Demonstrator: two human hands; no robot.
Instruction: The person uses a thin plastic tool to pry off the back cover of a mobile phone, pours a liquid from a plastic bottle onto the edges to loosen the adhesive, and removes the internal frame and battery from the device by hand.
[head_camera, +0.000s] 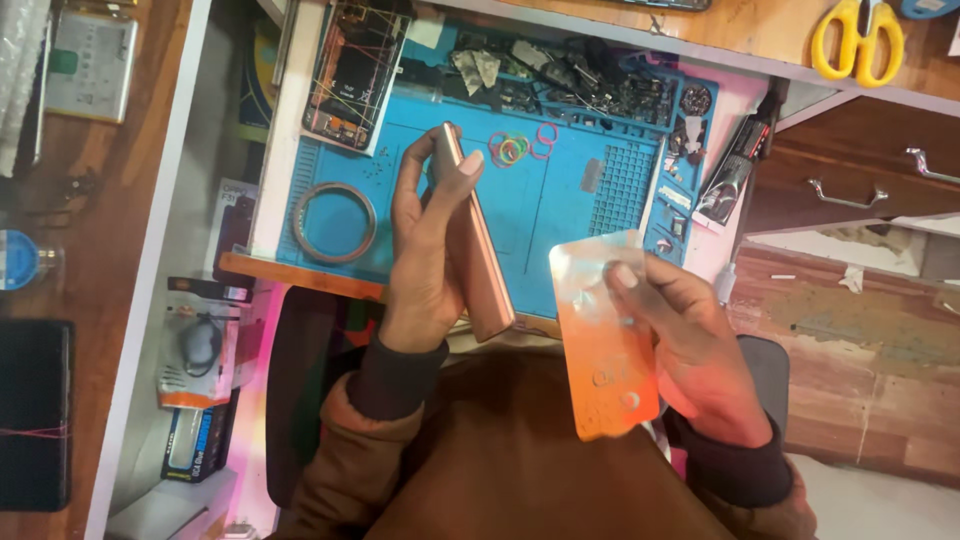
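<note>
Phone body (472, 245), pinched edge-on in the left hand (425, 260) above the blue mat's (560, 210) near edge, could slip, as could the seemingly loose back panel (603, 340) gripped by the right hand (690, 340).

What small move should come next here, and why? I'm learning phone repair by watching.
Probably bring the orange back cover in the right hand across to the phone in the left hand. The two are held apart above the blue mat, the phone edge-on, so neither lines up with the other.
</note>
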